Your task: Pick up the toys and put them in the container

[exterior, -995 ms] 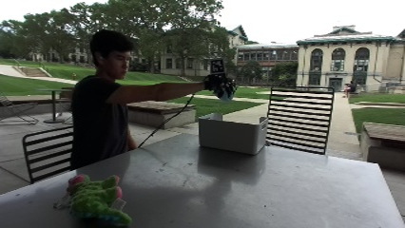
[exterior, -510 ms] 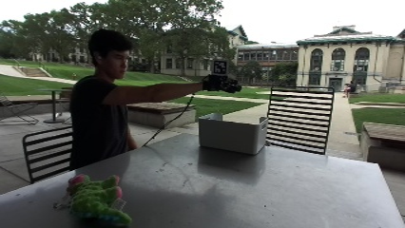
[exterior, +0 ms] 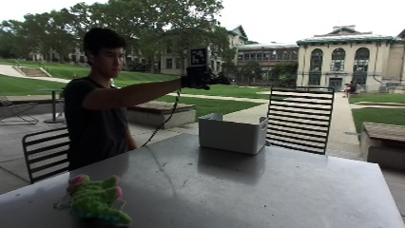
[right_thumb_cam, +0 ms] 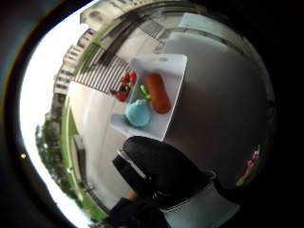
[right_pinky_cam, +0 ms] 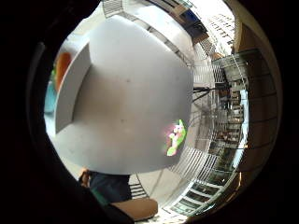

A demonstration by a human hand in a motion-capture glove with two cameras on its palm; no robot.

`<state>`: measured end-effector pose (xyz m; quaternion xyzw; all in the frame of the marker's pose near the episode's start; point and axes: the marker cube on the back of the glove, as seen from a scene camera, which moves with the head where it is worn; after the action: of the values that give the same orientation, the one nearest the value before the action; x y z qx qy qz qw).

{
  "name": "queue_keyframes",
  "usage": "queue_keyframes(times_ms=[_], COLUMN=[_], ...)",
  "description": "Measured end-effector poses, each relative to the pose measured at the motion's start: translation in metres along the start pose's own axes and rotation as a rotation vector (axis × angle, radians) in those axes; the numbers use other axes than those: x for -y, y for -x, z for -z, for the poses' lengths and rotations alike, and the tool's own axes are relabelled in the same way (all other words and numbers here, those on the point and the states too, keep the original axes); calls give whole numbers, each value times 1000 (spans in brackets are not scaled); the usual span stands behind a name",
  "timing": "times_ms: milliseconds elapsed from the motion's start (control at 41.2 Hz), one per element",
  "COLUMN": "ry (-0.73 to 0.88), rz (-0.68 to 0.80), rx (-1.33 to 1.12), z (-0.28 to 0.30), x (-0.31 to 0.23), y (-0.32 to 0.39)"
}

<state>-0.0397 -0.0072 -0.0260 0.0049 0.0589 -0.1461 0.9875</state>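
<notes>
Task partly done: one toy left on the table.
We note several toys (right_thumb_cam: 154, 92) inside the container (exterior: 232, 133); the green toy (exterior: 95, 200) lies well apart from it. The gloved hand (exterior: 200, 79) hangs above the container, fingers curled, holding nothing.

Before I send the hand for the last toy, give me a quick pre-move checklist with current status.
1. Right hand clear above the container: ok.
2. Hand holds nothing: cannot tell; fingers not clear.
3. Toys already inside container, orange one and blue one: ok.
4. Green plush toy still on table, near the edge away from the container: not ok, needs picking.
5. Path across table to plush free of other things: ok.
</notes>
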Motion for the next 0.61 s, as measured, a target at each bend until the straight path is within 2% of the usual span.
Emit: queue_keyframes(times_ms=[73, 170, 291, 486, 607], ry=[-2, 22, 47, 59, 94], rz=[6, -185, -227, -360, -450], rx=[52, -13, 7, 9, 4], z=[-3, -23, -34, -65, -89], x=[-17, -31, -71, -133, -169], y=[-45, -132, -179, -303, -344])
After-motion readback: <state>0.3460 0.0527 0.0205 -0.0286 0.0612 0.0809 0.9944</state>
